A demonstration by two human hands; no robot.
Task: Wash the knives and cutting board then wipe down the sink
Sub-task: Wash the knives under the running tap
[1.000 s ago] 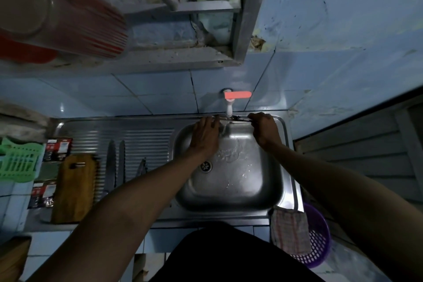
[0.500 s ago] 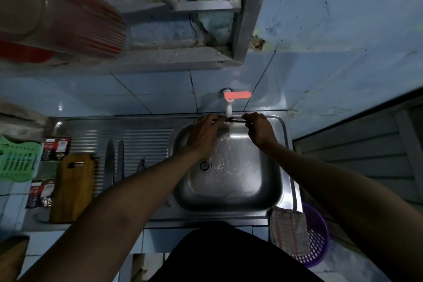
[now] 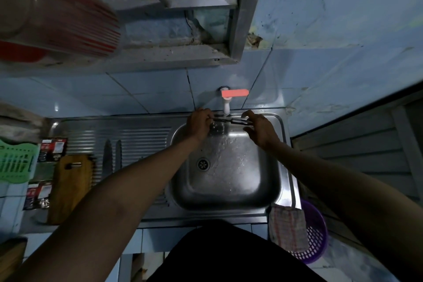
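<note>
Both hands hold a knife (image 3: 230, 120) level under the tap (image 3: 226, 107) above the sink (image 3: 229, 194): the left hand (image 3: 198, 124) pinches one end, the right hand (image 3: 258, 128) grips the other. Board (image 3: 68, 188) lies on the bench.

Counted around the sink (image 3: 283, 167): 1 knife (image 3: 231, 120) under the tap (image 3: 226, 105), 2 knives (image 3: 112, 158) and 1 cutting board (image 3: 68, 188) left of it, 1 cloth (image 3: 287, 226) and 1 purple basket (image 3: 317, 236) at its right corner, 2 hands (image 3: 199, 125).

Reaching forward with both forearms, left hand (image 3: 198, 125) and right hand (image 3: 259, 128) each pinching with curled fingers
</note>
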